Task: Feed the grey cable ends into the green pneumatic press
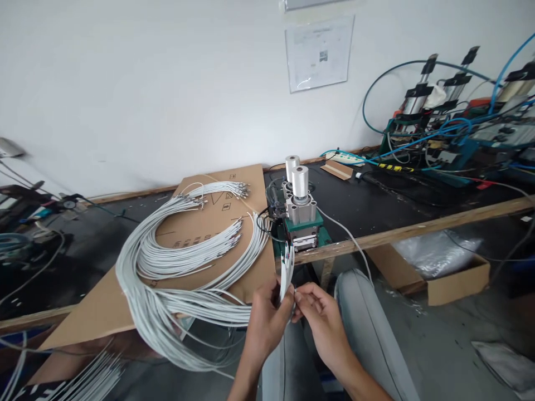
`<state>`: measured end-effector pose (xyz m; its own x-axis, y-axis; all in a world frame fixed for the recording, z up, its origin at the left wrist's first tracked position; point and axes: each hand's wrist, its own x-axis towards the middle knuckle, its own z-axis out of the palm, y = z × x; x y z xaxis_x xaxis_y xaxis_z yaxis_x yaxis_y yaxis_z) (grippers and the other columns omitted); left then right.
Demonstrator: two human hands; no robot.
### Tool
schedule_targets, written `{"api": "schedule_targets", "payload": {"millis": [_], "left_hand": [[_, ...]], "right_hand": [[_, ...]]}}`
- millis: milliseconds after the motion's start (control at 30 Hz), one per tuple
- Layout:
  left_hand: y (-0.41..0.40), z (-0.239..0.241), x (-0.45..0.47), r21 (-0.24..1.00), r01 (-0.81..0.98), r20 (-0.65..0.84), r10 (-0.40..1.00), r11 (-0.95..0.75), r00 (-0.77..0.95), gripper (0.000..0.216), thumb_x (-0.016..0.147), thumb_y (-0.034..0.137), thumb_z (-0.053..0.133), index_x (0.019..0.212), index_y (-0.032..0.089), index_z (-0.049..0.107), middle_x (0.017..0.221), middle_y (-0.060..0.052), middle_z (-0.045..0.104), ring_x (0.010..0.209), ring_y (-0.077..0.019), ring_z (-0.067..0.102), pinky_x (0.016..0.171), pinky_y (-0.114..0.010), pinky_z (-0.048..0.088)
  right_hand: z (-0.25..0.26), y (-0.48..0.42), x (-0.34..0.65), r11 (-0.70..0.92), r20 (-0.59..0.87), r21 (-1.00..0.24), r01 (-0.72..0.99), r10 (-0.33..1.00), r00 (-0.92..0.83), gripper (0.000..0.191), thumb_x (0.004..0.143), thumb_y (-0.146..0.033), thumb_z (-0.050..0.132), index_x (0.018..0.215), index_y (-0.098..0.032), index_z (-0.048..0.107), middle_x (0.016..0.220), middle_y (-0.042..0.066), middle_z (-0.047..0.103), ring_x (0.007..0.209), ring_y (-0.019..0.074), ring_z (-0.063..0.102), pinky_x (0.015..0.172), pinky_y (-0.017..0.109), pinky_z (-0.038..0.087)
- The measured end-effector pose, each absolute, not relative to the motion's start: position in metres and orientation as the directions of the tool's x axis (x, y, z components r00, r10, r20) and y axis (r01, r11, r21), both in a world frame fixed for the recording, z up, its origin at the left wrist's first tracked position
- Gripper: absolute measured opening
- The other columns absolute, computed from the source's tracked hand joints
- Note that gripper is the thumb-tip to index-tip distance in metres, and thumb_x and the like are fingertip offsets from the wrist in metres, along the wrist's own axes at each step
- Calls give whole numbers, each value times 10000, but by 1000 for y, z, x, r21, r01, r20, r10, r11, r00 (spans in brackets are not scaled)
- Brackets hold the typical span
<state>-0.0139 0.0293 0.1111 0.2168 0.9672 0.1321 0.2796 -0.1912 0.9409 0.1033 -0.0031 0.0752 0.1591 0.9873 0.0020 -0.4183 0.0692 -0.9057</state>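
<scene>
In front of my lap, my left hand (270,314) is closed round a bunch of white cables (286,267), whose ends point up toward the machine. My right hand (320,312) is closed in a pinch beside it, touching one thin cable end near the left thumb. Just beyond my hands stands a small pneumatic press (301,211) with silver cylinders and a green base. To the left, thick looped bundles of white cable (137,284) lie on a flat cardboard sheet (234,245), with part of the bundle hanging over its front edge.
More pneumatic machines (416,106) with blue hoses stand at the back right of the black bench (355,197). A power strip (345,159) lies near the wall. Below the bench edge at right is an open carton (457,281) with clear plastic. More cables (90,381) are at lower left.
</scene>
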Motion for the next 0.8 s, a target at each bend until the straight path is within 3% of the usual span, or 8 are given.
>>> {"api": "schedule_targets", "payload": {"millis": [167, 333, 400, 500, 567, 667, 800], "left_hand": [[19, 118, -13, 889, 365, 209, 954, -277, 217, 242, 955, 335, 575, 758, 197, 554, 632, 50, 515, 574, -128, 484, 561, -227, 373], [15, 116, -22, 533, 573, 463, 782, -622, 418, 141, 912, 137, 488, 879, 227, 592, 735, 2, 603, 623, -173, 601, 596, -259, 430], [17, 111, -22, 393, 620, 482, 726, -679, 490, 264, 827, 73, 473, 980, 227, 625, 857, -36, 642, 659, -182, 643, 600, -265, 471], [21, 100, -19, 243, 712, 466, 723, -659, 510, 631, 662, -10, 448, 1202, 257, 634, 1021, -58, 638, 620, -144, 646, 587, -241, 520], [22, 91, -15, 209, 770, 461, 755, -602, 466, 695, 640, -33, 444, 1231, 278, 637, 1169, -82, 634, 636, -130, 664, 579, -229, 536], [25, 79, -11, 214, 805, 496, 772, -553, 398, 541, 772, -4, 468, 1211, 262, 640, 1313, -113, 640, 717, -159, 730, 570, -242, 559], [30, 71, -8, 209, 779, 529, 738, -592, 419, 479, 848, 24, 445, 1256, 229, 587, 1139, -71, 760, 831, -209, 781, 680, -288, 604]], "right_hand": [[72, 2, 117, 78, -20, -907, -414, 974, 227, 329, 857, -499, 746, 826, -178, 679, 677, -14, 645, 596, 123, 597, 579, 234, 529], [76, 29, 142, 72, -41, -914, -399, 963, 267, 327, 860, -498, 740, 817, -176, 697, 617, -37, 582, 555, 110, 537, 536, 216, 508], [82, 41, 148, 52, -49, -919, -392, 969, 243, 347, 834, -511, 759, 781, -174, 693, 584, -43, 567, 528, 111, 521, 517, 220, 495], [91, 52, 152, 26, -56, -930, -368, 976, 211, 371, 802, -528, 781, 745, -176, 675, 552, -39, 573, 506, 123, 527, 510, 234, 469], [95, 57, 154, 19, -58, -938, -345, 975, 212, 377, 790, -540, 783, 739, -184, 667, 564, -35, 584, 509, 129, 530, 511, 239, 447], [96, 62, 157, 18, -51, -955, -295, 973, 227, 362, 762, -530, 804, 717, -203, 657, 598, -35, 584, 532, 136, 520, 527, 245, 427], [94, 65, 159, 26, -19, -978, -208, 978, 210, 300, 774, -478, 796, 712, -225, 649, 598, -31, 586, 539, 158, 525, 522, 254, 417]]}}
